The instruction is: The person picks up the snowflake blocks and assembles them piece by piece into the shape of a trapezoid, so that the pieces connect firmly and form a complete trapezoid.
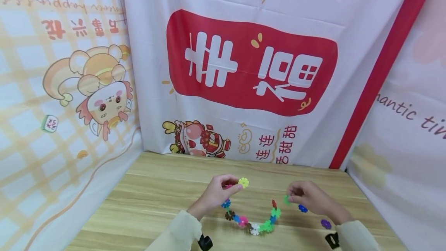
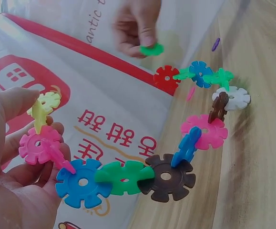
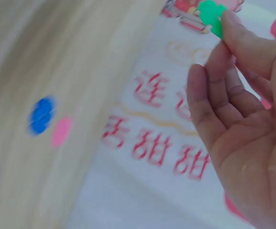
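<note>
Printed cloth backdrops wall in the wooden surface on three sides; the middle one carries a large red panel with two big white Chinese characters shown mirrored, smaller red characters below it, and a cartoon figure, while the right cloth reads "antic ti" in part. On the surface a chain of snowflake discs sags in a curve between the two hands; the left wrist view lets about twelve linked pieces be counted, in yellow, pink, blue, green, brown, white and red. The left hand pinches the chain's one end, fingers curled round the pink and yellow discs, lifted off the wood. The right hand pinches a single green disc between thumb and fingertips, near the chain's red end. Two loose discs lie beside that hand: one blue, one purple.
</note>
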The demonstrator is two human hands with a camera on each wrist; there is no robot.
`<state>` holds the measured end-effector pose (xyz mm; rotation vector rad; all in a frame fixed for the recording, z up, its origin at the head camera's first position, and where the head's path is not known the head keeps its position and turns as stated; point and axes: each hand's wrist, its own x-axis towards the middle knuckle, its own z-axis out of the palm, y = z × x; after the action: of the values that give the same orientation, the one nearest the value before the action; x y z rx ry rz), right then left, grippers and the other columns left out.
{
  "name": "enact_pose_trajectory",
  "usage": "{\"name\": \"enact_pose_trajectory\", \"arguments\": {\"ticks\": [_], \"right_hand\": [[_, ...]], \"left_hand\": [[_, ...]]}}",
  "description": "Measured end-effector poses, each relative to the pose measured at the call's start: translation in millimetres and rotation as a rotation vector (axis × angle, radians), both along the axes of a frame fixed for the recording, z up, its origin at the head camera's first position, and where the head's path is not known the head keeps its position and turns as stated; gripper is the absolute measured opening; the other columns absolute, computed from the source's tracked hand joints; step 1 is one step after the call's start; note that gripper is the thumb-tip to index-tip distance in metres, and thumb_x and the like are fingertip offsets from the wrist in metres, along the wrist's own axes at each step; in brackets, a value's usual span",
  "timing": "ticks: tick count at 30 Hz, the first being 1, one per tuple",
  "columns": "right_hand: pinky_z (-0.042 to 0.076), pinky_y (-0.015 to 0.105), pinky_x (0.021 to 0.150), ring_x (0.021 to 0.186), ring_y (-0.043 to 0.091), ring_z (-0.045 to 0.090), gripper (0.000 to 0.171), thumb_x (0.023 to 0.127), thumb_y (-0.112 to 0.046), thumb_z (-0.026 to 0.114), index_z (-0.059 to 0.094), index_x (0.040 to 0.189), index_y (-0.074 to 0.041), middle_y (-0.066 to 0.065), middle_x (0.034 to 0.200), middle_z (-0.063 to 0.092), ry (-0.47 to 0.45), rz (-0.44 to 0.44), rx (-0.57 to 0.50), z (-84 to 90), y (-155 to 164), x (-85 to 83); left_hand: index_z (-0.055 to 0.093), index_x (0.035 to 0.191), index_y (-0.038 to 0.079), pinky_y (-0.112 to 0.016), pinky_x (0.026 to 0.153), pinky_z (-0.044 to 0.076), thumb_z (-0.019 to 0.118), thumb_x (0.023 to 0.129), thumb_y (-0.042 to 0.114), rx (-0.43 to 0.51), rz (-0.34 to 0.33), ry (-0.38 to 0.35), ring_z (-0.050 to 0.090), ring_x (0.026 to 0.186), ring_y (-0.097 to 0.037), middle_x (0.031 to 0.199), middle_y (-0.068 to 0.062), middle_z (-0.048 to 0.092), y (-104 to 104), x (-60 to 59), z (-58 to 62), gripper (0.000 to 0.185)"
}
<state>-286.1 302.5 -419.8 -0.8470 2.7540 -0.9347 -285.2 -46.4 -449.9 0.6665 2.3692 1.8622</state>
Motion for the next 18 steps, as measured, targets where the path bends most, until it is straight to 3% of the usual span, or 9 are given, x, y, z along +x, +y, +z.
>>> {"name": "enact_pose_trajectory", "arguments": {"ticks": [6,10,14,18], "right_hand": [[0.054,0.023,0.066,0.073,0.008,0.06,0.007,0.09,-0.031,0.068,0.065,0.089,-0.024,-0.004,0.083,0.067,0.075,0.031,-0.02,18.3,-44.5,-10.1],[0.056,0.023,0.07,0.076,0.013,0.064,0.006,0.089,-0.031,0.068,0.066,0.09,-0.025,-0.009,0.083,0.067,0.123,0.06,-0.056,19.6,-66.9,-13.8],[0.056,0.023,0.073,0.078,0.016,0.066,0.004,0.089,-0.029,0.069,0.068,0.091,-0.025,-0.006,0.084,0.069,0.137,0.054,-0.104,18.9,-81.5,-15.3],[0.056,0.022,0.075,0.079,0.01,0.065,0.004,0.089,-0.028,0.07,0.068,0.092,-0.025,-0.008,0.086,0.069,0.198,0.055,-0.138,16.7,-90.6,-17.1]], "left_hand": [[0.068,0.108,0.022,-0.032,0.077,0.058,0.067,0.09,0.041,0.007,-0.01,0.023,0.064,0.088,-0.014,0.102,0.002,0.07,-1.5,-1.3,-0.4,0.026],[0.069,0.107,0.024,-0.039,0.079,0.058,0.067,0.09,0.039,0.011,-0.003,0.031,0.065,0.088,-0.014,0.102,0.002,0.069,-3.2,-1.6,-1.2,0.024],[0.069,0.107,0.026,-0.041,0.08,0.058,0.068,0.089,0.04,0.007,0.006,0.034,0.065,0.089,-0.015,0.102,0.003,0.069,-3.0,-1.5,-0.8,0.023],[0.069,0.106,0.027,-0.044,0.081,0.058,0.068,0.089,0.04,0.013,0.019,0.028,0.065,0.088,-0.015,0.101,0.004,0.07,-2.7,-1.1,-0.5,0.022]]}}
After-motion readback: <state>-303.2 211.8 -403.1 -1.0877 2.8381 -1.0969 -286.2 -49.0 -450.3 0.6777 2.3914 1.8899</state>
